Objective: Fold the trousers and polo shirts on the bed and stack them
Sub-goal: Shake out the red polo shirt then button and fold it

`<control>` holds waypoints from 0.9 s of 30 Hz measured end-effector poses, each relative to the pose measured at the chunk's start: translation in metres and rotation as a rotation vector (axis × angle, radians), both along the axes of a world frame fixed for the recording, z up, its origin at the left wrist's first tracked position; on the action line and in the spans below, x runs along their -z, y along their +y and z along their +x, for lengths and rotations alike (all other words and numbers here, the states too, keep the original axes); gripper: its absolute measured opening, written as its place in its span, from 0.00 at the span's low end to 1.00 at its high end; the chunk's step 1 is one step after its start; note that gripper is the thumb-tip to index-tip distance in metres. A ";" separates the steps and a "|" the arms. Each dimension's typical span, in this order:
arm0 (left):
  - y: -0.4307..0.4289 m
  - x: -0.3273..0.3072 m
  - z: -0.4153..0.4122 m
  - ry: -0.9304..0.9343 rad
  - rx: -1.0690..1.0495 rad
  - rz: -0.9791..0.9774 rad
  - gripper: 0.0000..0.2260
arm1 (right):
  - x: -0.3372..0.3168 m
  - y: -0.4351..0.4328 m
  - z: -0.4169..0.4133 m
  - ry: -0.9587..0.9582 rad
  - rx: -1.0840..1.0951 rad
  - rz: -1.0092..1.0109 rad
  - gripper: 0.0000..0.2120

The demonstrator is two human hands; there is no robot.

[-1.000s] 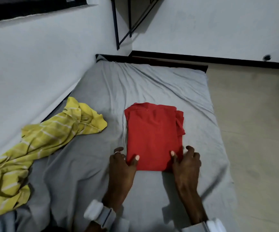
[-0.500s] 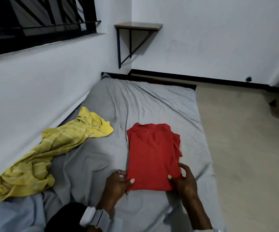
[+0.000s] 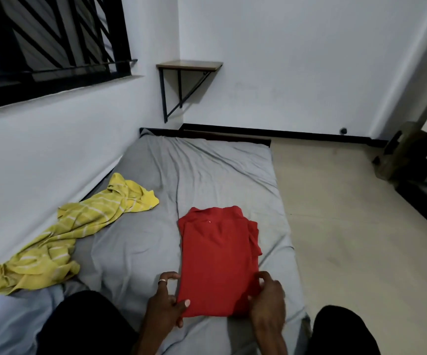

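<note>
Nearest: left grip (image 3: 167, 301) pinching the near-left corner of the folded red cotton polo shirt (image 3: 217, 260), thumb on top. Right grip (image 3: 268, 298) curled round the near-right corner, fingers bent over the edge. Both wrists low, forearms reaching forward. Shirt lying flat on the grey-sheeted bed (image 3: 207, 170). Step judged: fold complete, placement pending; next move calls for a level lift to keep the layers together. Farther left: crumpled yellow striped polo shirt (image 3: 79, 226), unfolded, well apart.

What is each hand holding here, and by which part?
Both hold the folded red polo shirt at its near end: the left hand pinches the near-left corner, the right hand grips the near-right corner.
</note>
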State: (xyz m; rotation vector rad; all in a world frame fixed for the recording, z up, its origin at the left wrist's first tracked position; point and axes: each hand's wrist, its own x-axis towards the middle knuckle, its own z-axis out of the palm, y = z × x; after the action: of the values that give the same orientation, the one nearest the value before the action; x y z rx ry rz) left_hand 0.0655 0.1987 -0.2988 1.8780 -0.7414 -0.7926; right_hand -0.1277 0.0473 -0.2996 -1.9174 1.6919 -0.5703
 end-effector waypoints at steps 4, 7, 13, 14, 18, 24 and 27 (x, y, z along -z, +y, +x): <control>-0.009 -0.019 -0.003 0.065 0.128 -0.033 0.20 | -0.012 0.017 0.009 0.230 -0.230 -0.121 0.34; -0.022 -0.029 0.004 0.220 0.178 -0.061 0.16 | -0.011 0.029 0.020 0.174 -0.575 0.050 0.51; -0.023 -0.017 -0.004 0.323 0.150 -0.156 0.11 | 0.023 0.047 0.046 0.237 -0.607 -0.134 0.45; -0.031 -0.016 -0.004 0.303 0.134 -0.175 0.11 | 0.025 0.038 0.053 0.236 -0.580 -0.190 0.37; -0.049 -0.006 -0.008 0.296 -0.105 -0.262 0.07 | 0.032 0.019 0.068 0.268 -0.704 -0.238 0.24; -0.056 -0.003 -0.008 0.721 -0.306 -0.289 0.10 | 0.027 0.025 0.062 0.239 -0.609 -0.556 0.22; -0.058 0.003 -0.014 0.683 -0.357 -0.271 0.12 | 0.016 0.023 0.066 0.330 -0.555 -0.656 0.16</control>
State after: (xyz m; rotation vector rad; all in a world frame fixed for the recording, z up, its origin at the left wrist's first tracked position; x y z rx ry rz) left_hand 0.0515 0.1410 -0.3019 1.3129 -0.0712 -0.9627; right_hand -0.0616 0.0707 -0.3159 -2.9440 1.1069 -0.6577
